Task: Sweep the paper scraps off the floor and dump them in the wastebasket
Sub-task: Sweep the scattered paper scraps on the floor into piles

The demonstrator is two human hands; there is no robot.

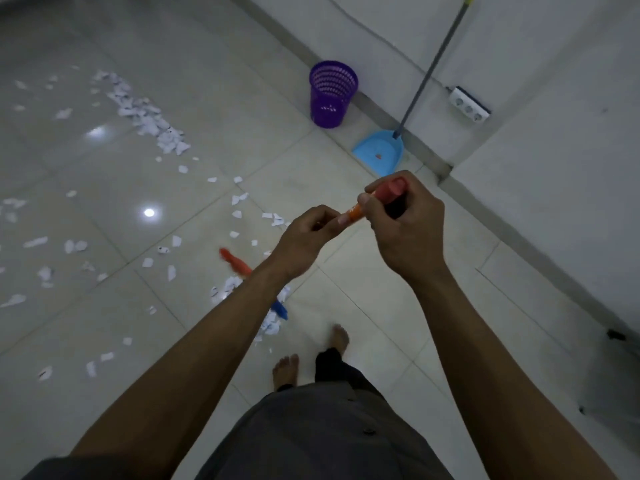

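Both my hands grip the orange broom handle [353, 213]: my right hand [405, 223] is closed over its top end and my left hand [306, 239] just below it. The broom's red and blue head [235, 262] rests on the floor, partly hidden behind my left forearm. White paper scraps [149, 117] lie in a long heap at the upper left and scattered across the tiles, with a small pile [272, 325] beside the broom head. The purple mesh wastebasket [333, 95] stands upright by the wall.
A blue dustpan [379, 152] with a long grey handle [434, 60] leans against the wall to the right of the wastebasket. A white power strip [469, 105] lies by the wall. My bare feet [285, 370] stand on glossy tiles near the corner.
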